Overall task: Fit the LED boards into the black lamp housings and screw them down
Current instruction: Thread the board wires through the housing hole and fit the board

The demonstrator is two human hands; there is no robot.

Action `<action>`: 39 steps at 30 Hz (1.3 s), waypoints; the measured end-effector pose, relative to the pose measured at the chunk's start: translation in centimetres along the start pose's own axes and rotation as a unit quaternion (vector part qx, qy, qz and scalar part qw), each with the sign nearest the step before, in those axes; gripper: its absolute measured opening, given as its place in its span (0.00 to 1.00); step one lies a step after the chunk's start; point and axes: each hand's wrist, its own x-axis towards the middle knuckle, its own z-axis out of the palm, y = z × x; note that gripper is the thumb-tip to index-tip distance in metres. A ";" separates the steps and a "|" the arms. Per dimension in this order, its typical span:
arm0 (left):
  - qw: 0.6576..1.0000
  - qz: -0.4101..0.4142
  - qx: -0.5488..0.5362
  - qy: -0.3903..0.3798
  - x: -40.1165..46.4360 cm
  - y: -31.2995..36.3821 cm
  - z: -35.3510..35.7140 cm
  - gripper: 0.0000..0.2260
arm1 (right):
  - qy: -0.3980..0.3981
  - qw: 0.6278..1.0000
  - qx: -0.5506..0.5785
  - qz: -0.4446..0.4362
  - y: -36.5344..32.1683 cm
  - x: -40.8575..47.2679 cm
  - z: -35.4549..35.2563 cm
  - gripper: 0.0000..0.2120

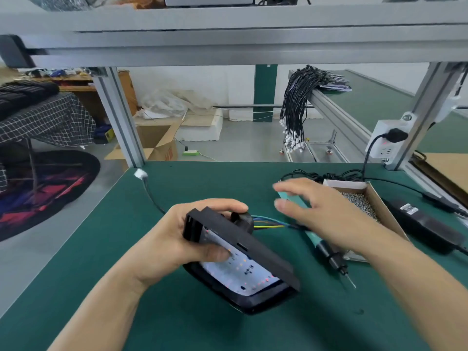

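My left hand [195, 231] grips a black lamp housing [258, 249], tilted above the green mat, thumb pressing on the white LED board [243, 272] inside it. Coloured wires [271, 222] trail from the housing's far end toward the right. My right hand [321, 211] hovers with fingers spread and straight over a teal electric screwdriver [329, 252] lying on the mat, its bit pointing toward me. The hand is blurred; whether it touches the screwdriver is unclear.
A cardboard box of silver screws [364, 201] sits just right of my right hand. A black power adapter [425, 224] and cables lie farther right. An aluminium frame post [121, 120] stands at the mat's back left, a wall socket [385, 140] at back right.
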 end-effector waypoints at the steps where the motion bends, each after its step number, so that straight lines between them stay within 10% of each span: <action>1: 1.000 0.001 -0.006 -0.007 0.0 0.0 0.0 0.24 | -0.017 0.990 0.134 -0.040 -0.8 -0.3 0.0 0.16; 13: 0.996 0.086 -0.007 0.018 0.0 -0.8 0.5 0.13 | -0.170 0.853 0.491 -0.044 -1.8 -1.2 2.6 0.10; 21: 0.997 0.062 -0.041 0.004 0.1 -0.5 0.8 0.11 | -0.174 0.900 0.391 -0.085 -1.1 -0.7 0.7 0.16; 39: 0.998 0.038 -0.038 -0.015 0.0 -0.2 0.6 0.14 | -0.200 0.867 0.455 -0.018 -2.2 -0.5 1.1 0.08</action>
